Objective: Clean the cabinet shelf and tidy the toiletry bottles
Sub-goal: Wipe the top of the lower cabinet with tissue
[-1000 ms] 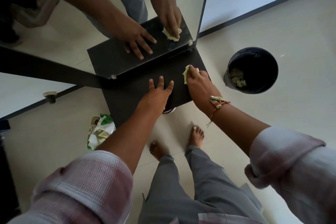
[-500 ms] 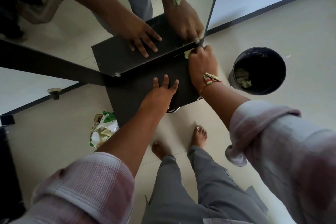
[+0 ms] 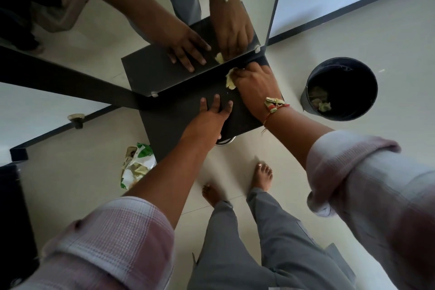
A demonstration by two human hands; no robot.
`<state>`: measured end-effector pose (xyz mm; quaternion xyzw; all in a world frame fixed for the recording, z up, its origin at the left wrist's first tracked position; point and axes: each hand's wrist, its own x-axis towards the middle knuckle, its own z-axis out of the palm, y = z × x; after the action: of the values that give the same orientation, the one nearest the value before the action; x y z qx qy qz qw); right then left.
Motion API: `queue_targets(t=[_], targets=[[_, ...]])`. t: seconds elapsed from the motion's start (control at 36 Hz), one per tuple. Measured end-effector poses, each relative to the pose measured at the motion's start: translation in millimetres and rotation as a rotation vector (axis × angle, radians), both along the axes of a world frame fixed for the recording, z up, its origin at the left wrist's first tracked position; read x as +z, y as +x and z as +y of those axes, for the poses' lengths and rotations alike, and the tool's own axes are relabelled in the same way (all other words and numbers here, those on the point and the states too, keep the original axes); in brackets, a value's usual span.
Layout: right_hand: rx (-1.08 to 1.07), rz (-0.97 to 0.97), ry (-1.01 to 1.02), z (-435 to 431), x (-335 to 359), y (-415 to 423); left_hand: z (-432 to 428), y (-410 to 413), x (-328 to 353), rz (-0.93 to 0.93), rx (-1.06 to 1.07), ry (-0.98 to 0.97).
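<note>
A dark shelf (image 3: 179, 122) juts out below a mirror (image 3: 117, 30) that reflects both my arms. My left hand (image 3: 213, 115) lies flat on the shelf with fingers spread and straight. My right hand (image 3: 255, 85) presses a crumpled pale yellow cloth (image 3: 230, 81) onto the shelf close to the mirror's lower edge, fingers curled over it. No toiletry bottles are in view.
A black waste bin (image 3: 341, 88) with crumpled scraps inside stands on the floor to the right. A green and white packet (image 3: 137, 165) lies on the floor at the left below the shelf. My bare feet (image 3: 237, 181) stand on pale tiles under the shelf.
My right hand has slid the cloth from the shelf's front right up to the back edge at the mirror, then slightly left along it. My left hand stays flat on the shelf.
</note>
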<state>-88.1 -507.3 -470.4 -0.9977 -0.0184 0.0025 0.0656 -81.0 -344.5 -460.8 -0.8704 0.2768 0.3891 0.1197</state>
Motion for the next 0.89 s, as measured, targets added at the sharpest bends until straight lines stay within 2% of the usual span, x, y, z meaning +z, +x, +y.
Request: queue_targets(t=[0.22, 0.28, 0.42, 0.5, 0.72, 0.89], targets=[[-0.283, -0.003, -0.007, -28, -1, 3, -1, 0, 1, -0.004, -0.003, 0.007], [-0.25, -0.006, 0.03, -15, -1, 7, -2, 1, 1, 0.019, 0.011, 0.009], [0.032, 0.053, 0.133, 22, 1, 9, -5, 3, 5, 0.039, 0.002, 0.029], [0.092, 0.056, 0.119, 25, 0, 7, -4, 3, 5, 0.018, -0.009, 0.028], [-0.175, -0.044, 0.094, -39, -6, -4, -2, 2, 3, 0.007, 0.007, 0.025], [-0.182, 0.011, 0.1, -55, -6, -17, -3, 3, -2, 0.008, 0.008, 0.025]])
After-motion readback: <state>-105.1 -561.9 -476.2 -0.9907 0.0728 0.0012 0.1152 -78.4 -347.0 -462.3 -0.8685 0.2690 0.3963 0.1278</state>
